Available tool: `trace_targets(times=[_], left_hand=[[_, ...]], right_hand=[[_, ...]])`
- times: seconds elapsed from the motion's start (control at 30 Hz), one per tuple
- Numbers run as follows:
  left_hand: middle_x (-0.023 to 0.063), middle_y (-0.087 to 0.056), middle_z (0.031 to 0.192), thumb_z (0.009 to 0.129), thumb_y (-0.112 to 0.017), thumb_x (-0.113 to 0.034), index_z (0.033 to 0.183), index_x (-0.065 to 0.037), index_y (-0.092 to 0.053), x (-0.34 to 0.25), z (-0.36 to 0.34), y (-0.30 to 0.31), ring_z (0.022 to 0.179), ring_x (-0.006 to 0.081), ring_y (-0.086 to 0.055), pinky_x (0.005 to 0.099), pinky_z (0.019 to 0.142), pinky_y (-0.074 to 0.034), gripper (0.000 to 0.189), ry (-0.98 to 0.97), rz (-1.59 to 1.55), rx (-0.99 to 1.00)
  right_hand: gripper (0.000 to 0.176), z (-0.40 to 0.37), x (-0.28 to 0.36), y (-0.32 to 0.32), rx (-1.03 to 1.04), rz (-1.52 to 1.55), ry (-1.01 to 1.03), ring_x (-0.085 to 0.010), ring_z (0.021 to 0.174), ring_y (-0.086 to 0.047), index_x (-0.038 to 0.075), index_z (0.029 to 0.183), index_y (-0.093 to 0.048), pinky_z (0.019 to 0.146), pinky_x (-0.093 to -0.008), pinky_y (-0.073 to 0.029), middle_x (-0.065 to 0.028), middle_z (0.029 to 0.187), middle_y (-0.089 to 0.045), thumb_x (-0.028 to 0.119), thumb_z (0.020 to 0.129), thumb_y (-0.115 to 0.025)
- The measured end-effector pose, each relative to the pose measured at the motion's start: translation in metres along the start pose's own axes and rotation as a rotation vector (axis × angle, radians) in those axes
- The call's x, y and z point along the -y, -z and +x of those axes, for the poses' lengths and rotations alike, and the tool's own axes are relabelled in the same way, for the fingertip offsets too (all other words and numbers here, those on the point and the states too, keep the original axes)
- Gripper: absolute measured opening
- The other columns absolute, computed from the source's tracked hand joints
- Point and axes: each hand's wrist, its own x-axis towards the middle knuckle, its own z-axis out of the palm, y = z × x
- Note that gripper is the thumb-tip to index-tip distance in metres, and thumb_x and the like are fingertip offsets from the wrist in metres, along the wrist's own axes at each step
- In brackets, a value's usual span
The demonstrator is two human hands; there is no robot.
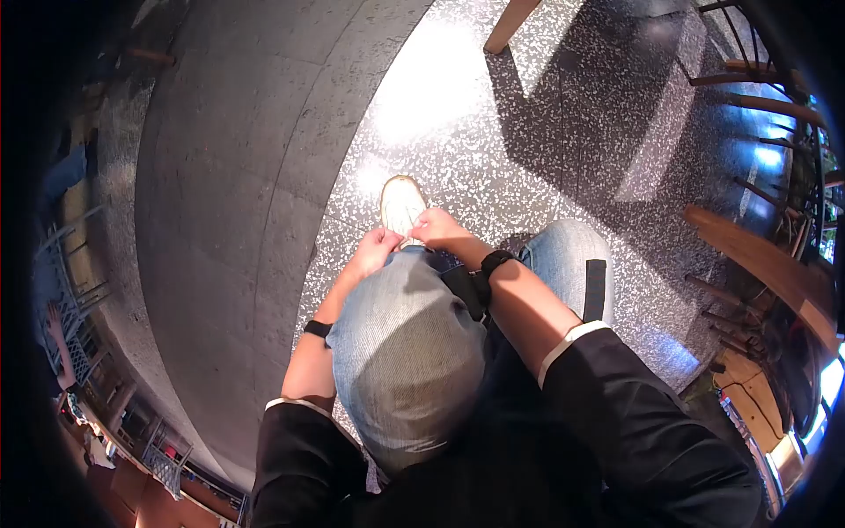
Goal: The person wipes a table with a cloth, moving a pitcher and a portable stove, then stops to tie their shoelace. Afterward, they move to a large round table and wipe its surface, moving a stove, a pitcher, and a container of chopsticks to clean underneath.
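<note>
Near the middle of the frame, a cream-white, round-toed shoe (pixel 401 199) points toward the top, resting on a dark, white-speckled floor (pixel 466 198) just below a bright patch of light. The person's left hand (pixel 378 247) and right hand (pixel 435 228) meet over its upper part, fingers bent inward and thumbs close to the fingertips; whether they grip laces is too small to tell. Each arm wears a black band, the left band (pixel 318 328) plain, the right band (pixel 498 260) thicker. A faded blue denim trouser leg (pixel 405 343) fills the lower centre between the forearms, and the other denim knee (pixel 570 251) lies right of centre. A broad dark-grey floor strip (pixel 229 176) curves down the left side, and a tapered brown wooden leg (pixel 510 25) stands at the top
</note>
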Motion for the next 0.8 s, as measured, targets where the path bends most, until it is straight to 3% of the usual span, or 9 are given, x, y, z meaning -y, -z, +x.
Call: trace_targets(times=[0.13, 0.23, 0.37, 0.43, 0.5, 0.57, 0.67, 0.73, 0.8], left_hand=[[0.003, -0.068, 0.084, 0.089, -0.064, -0.011, 0.092, 0.003, -0.068, -0.003, -0.013, -0.008, 0.076, 0.0087, -0.06, 0.0248, 0.07, -0.049, 0.015, -0.073, -0.036, 0.113], [0.0035, -0.068, 0.082, 0.088, -0.067, -0.012, 0.092, 0.004, -0.068, -0.002, -0.012, -0.017, 0.074, 0.0081, -0.06, 0.0248, 0.067, -0.05, 0.017, -0.154, -0.155, 0.047], [0.0052, -0.068, 0.082, 0.086, -0.073, -0.014, 0.098, 0.005, -0.066, 0.005, -0.005, -0.012, 0.073, 0.0079, -0.06, 0.0243, 0.066, -0.05, 0.024, -0.095, -0.079, 0.035], [0.0057, -0.067, 0.082, 0.084, -0.076, -0.014, 0.096, 0.005, -0.063, 0.001, -0.006, -0.021, 0.072, 0.0077, -0.06, 0.0236, 0.065, -0.05, 0.026, -0.129, 0.042, -0.192], [0.0052, -0.066, 0.081, 0.085, -0.075, -0.013, 0.093, 0.004, -0.062, 0.001, -0.003, -0.028, 0.072, 0.0078, -0.059, 0.0241, 0.064, -0.05, 0.023, -0.15, 0.019, -0.234], [0.0046, -0.064, 0.08, 0.085, -0.074, -0.012, 0.09, 0.004, -0.06, -0.003, -0.002, -0.033, 0.071, 0.0079, -0.059, 0.0246, 0.064, -0.049, 0.021, -0.169, -0.005, -0.277], [0.0046, -0.063, 0.079, 0.087, -0.071, -0.011, 0.087, 0.002, -0.057, -0.012, -0.008, -0.031, 0.069, 0.0086, -0.057, 0.025, 0.062, -0.048, 0.019, -0.254, -0.086, -0.124], [0.0051, -0.061, 0.077, 0.091, -0.066, -0.01, 0.091, 0.002, -0.056, -0.012, -0.009, -0.026, 0.067, 0.0095, -0.056, 0.0247, 0.06, -0.047, 0.015, -0.515, 0.338, -0.17], [0.0049, -0.059, 0.075, 0.092, -0.063, -0.011, 0.091, 0.0, -0.056, -0.008, -0.011, -0.029, 0.066, 0.0103, -0.056, 0.0249, 0.059, -0.046, 0.013, -0.569, 0.315, -0.22]], right_hand=[[0.018, 0.002, -0.004, -0.006, -0.042, 0.092, -0.091, -0.0244, 0.067, -0.067, 0.0, 0.079, -0.072, 0.065, -0.0375, -0.052, -0.0146, 0.071, -0.069, 0.017, 0.074, -0.073], [0.016, -0.006, -0.001, -0.001, -0.035, 0.14, 0.006, -0.0226, 0.068, -0.068, 0.0, 0.08, -0.072, 0.064, -0.036, -0.052, -0.0148, 0.072, -0.07, 0.014, 0.073, -0.073], [0.012, -0.006, 0.0, 0.008, 0.142, 0.261, 0.044, -0.0192, 0.067, -0.067, 0.001, 0.081, -0.073, 0.062, -0.0354, -0.051, -0.0116, 0.073, -0.07, 0.011, 0.077, -0.068], [0.011, -0.007, 0.001, 0.009, 0.185, 0.266, 0.047, -0.0183, 0.067, -0.066, 0.001, 0.082, -0.073, 0.06, -0.0353, -0.051, -0.0106, 0.072, -0.07, 0.009, 0.08, -0.065], [0.018, -0.004, -0.002, 0.006, 0.138, 0.419, -0.077, -0.0146, 0.068, -0.065, -0.004, 0.101, -0.069, 0.061, -0.0288, -0.052, -0.0099, 0.08, -0.069, 0.004, 0.085, -0.065], [0.019, -0.007, -0.003, 0.007, 0.134, 0.486, -0.121, -0.015, 0.069, -0.065, -0.003, 0.104, -0.067, 0.061, -0.0282, -0.053, -0.0102, 0.083, -0.069, 0.003, 0.085, -0.065], [0.022, -0.008, 0.0, 0.006, 0.122, 0.44, -0.097, -0.0157, 0.071, -0.065, -0.003, 0.107, -0.065, 0.062, -0.0272, -0.054, -0.0106, 0.088, -0.069, 0.0, 0.086, -0.065], [0.022, -0.003, -0.003, 0.004, 0.115, 0.317, -0.026, -0.0159, 0.072, -0.066, -0.003, 0.107, -0.064, 0.063, -0.0266, -0.054, -0.0107, 0.088, -0.069, -0.001, 0.085, -0.066], [0.025, -0.007, 0.001, 0.004, 0.275, 0.578, -0.089, -0.015, 0.074, -0.066, -0.003, 0.105, -0.064, 0.064, -0.0259, -0.054, -0.0105, 0.089, -0.069, -0.003, 0.081, -0.069]])
